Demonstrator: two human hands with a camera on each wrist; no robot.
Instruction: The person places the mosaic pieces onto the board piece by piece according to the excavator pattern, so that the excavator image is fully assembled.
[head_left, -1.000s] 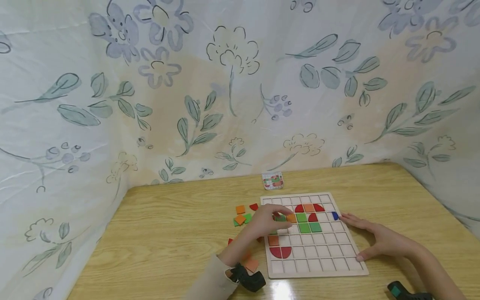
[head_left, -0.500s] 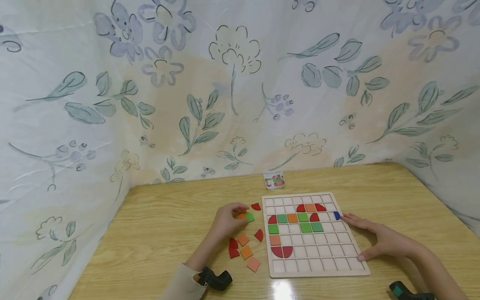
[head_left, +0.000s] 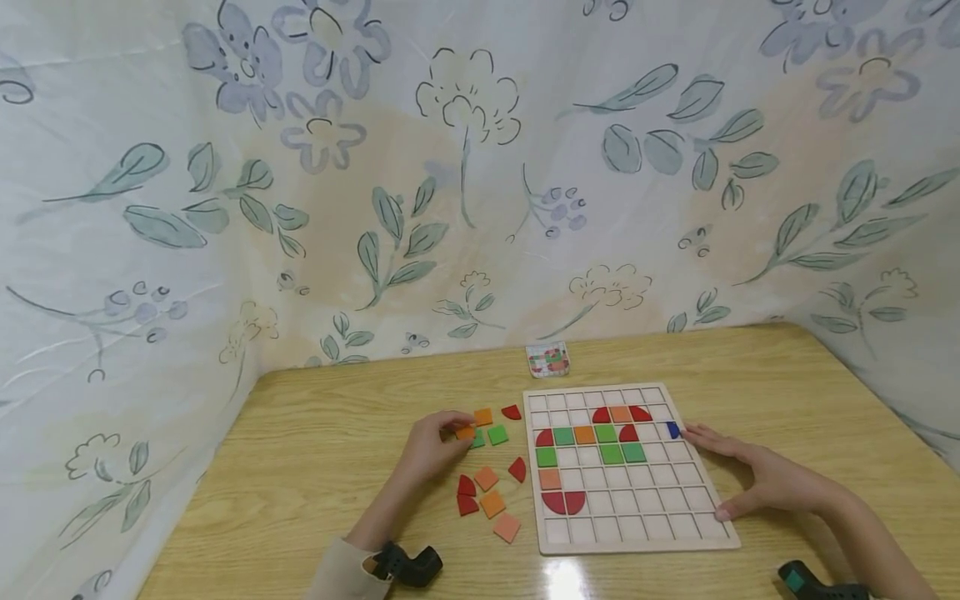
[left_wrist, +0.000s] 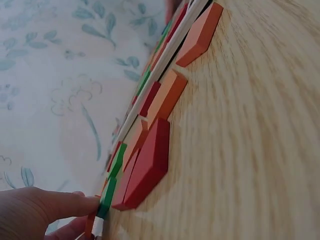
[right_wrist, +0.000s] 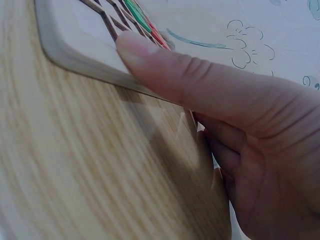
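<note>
Fingertips and thumb of the person's left hand pinch an orange tile, a thin flat square with plain, evenly coloured faces, out to the left of the board and just beside a teal-green tile. Across from it, the right hand lies with its fingers stretched out along the board's right side, fingertips at the edge and thumb resting on the rim lower down.

A beige sleeve and a black wrist device sit behind the left hand. Nearest among the loose pieces is a salmon square; past it come another orange square, two red quarter-rounds side by side, and then a bright green square.

The pale gridded board lies flat on the wood-grain table. Toward its near left, two red pieces meet as a half-disc; farther up run green, orange and red pieces, with a small blue piece by the right fingertips. Beyond the board lies a patterned card, and behind everything hangs flowered cloth.
</note>
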